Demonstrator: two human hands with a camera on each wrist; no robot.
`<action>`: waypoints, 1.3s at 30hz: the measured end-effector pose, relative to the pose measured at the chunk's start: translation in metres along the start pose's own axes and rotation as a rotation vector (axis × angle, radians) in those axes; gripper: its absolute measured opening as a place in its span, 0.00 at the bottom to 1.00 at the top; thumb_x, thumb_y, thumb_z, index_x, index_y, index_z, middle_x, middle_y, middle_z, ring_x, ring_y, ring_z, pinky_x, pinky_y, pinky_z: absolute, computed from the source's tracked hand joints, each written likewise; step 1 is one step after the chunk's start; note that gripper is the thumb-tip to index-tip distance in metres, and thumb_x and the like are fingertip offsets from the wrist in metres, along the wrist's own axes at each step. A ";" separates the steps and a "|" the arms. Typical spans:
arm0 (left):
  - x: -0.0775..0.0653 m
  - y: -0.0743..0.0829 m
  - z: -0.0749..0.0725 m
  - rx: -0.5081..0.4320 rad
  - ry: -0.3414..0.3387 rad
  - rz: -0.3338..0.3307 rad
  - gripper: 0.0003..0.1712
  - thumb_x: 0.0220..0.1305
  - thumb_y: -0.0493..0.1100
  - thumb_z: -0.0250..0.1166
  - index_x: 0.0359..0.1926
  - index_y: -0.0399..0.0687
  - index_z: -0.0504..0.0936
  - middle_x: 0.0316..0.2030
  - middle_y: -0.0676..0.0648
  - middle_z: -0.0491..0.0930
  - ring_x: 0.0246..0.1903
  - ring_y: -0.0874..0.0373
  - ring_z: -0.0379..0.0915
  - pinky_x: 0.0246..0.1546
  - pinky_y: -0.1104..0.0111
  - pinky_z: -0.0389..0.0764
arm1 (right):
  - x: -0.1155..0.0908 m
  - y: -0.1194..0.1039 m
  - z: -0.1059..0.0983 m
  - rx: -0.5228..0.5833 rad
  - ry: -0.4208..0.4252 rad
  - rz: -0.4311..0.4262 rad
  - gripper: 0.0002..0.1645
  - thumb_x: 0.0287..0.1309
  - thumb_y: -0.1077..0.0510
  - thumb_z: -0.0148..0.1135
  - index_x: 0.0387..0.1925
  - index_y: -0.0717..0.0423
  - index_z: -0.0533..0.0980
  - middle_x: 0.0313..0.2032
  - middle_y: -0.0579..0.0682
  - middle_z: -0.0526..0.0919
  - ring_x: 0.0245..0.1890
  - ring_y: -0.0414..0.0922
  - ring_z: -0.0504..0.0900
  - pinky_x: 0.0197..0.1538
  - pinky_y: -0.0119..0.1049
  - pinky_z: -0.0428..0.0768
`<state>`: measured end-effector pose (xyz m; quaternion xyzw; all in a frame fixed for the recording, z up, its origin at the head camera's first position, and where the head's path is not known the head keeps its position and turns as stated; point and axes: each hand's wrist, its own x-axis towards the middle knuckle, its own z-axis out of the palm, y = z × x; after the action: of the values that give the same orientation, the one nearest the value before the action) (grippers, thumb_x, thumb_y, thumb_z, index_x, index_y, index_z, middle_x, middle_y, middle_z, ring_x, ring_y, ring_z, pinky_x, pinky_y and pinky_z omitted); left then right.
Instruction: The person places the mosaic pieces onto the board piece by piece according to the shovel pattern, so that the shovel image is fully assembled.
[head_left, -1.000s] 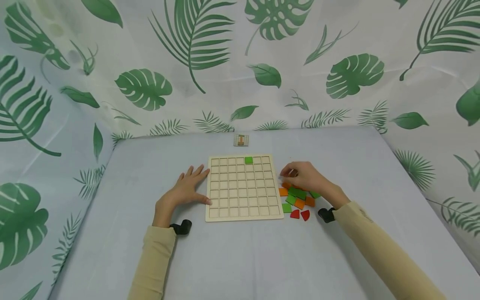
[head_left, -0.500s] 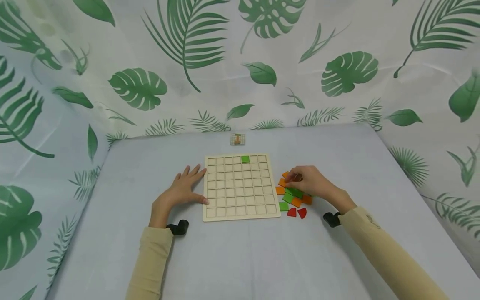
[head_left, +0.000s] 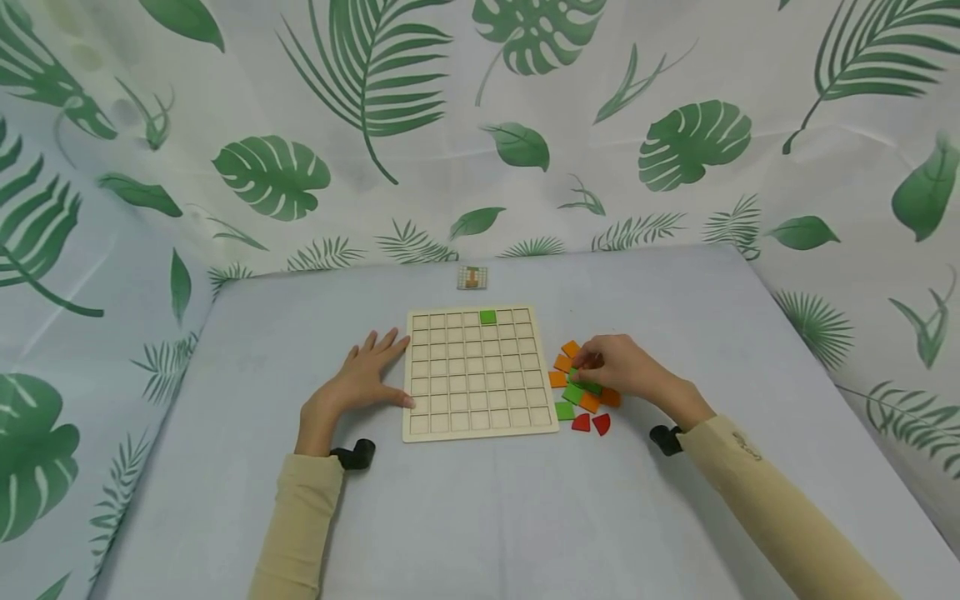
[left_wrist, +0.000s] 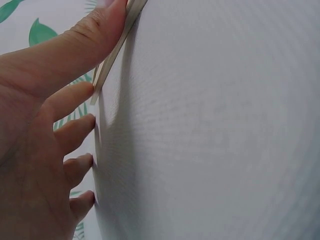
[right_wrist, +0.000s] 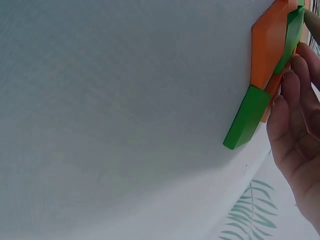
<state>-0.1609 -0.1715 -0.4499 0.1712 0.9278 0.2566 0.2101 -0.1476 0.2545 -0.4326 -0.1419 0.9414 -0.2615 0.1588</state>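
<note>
A pale wooden grid board (head_left: 480, 379) lies flat in the middle of the table, with one green square tile (head_left: 488, 317) in its far row. My left hand (head_left: 363, 379) rests at the board's left edge, fingers spread. Its thumb (left_wrist: 95, 37) lies on the rim. On the board's right, my right hand (head_left: 618, 365) reaches down into a pile of tiles. Thumb and forefinger pinch a green tile (head_left: 573, 375) there, partly hidden by the fingers. In the right wrist view the curled fingers (right_wrist: 290, 95) are close beside green and orange tiles (right_wrist: 267, 45).
Several orange tiles (head_left: 562, 363) and green tiles (head_left: 565, 411) lie loose right of the board, some overlapping. Two red quarter-round pieces (head_left: 602, 424) sit at the pile's near side. Behind the board is a small patterned card (head_left: 472, 277). A leaf-print cloth (head_left: 420, 183) hangs behind the table.
My right hand has moved slightly back and nearer from the pile's far end, baring orange tiles there, and its fingertips have come onto a green tile. The left hand keeps its place on the board.
</note>
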 end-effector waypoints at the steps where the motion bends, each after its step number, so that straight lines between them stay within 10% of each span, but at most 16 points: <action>1: 0.000 0.000 0.000 0.001 0.000 0.001 0.65 0.54 0.58 0.79 0.82 0.46 0.50 0.82 0.38 0.39 0.81 0.33 0.25 0.78 0.37 0.31 | 0.000 0.000 0.000 -0.007 -0.003 0.001 0.11 0.60 0.56 0.74 0.39 0.60 0.86 0.35 0.50 0.86 0.35 0.45 0.80 0.42 0.38 0.82; 39: 0.003 -0.003 0.000 -0.011 -0.010 0.004 0.66 0.53 0.58 0.79 0.83 0.48 0.49 0.83 0.39 0.39 0.81 0.35 0.24 0.78 0.38 0.30 | 0.004 -0.003 0.003 -0.053 -0.019 -0.004 0.12 0.58 0.56 0.76 0.38 0.60 0.85 0.37 0.51 0.84 0.39 0.47 0.80 0.46 0.42 0.84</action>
<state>-0.1635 -0.1728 -0.4528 0.1734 0.9249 0.2613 0.2150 -0.1492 0.2488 -0.4345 -0.1505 0.9462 -0.2353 0.1634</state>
